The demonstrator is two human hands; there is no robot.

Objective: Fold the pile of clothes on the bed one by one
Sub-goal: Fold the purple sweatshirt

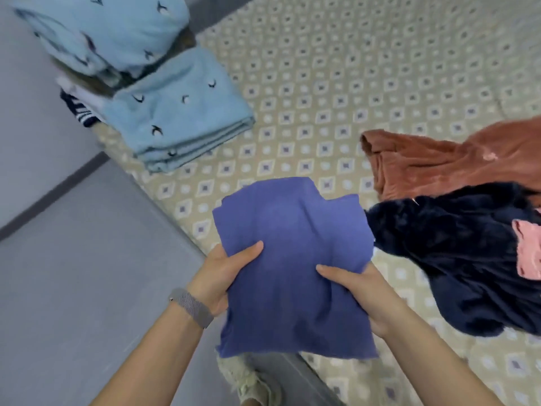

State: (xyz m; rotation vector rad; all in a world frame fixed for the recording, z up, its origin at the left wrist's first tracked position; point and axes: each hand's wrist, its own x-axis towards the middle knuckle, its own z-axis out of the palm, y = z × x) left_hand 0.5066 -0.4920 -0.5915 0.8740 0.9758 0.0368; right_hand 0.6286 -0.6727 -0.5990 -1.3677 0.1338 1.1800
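Head camera view, looking down over a person's forearms to the edge of a bed. Nearest, both hands held a folded blue cloth (292,259) in the air over the bed's edge. The left hand (225,273) grasped the cloth's left side, thumb laid on top and fingers hidden beneath. The right hand (360,291) grasped the right side in the same way, thumb on top. A grey watch band (191,307) circled the left wrist. Below the cloth, a pale shoe (248,382) showed on the grey floor (87,273).

The cloth looked already folded to a rough square, so the step in hand seemed to be carrying it to the finished stack. To do that well, the person would likely need to keep both sides level and taut, so the layers did not slip apart, and lower it flat.

Just to the right lay a crumpled dark navy garment (456,253) with a pink patch (527,247), still unfolded. Behind it, touching, lay a rust-brown garment (439,159), also loose. Both rested on the bed cover (322,83), patterned with small diamonds.

Farther off to the left sat a folded light blue blanket (181,112) printed with small birds, and behind it a bulkier light blue bundle (108,27) of the same print. A striped item (82,112) peeked out beside them. Bare cover lay between the hands and the stack.
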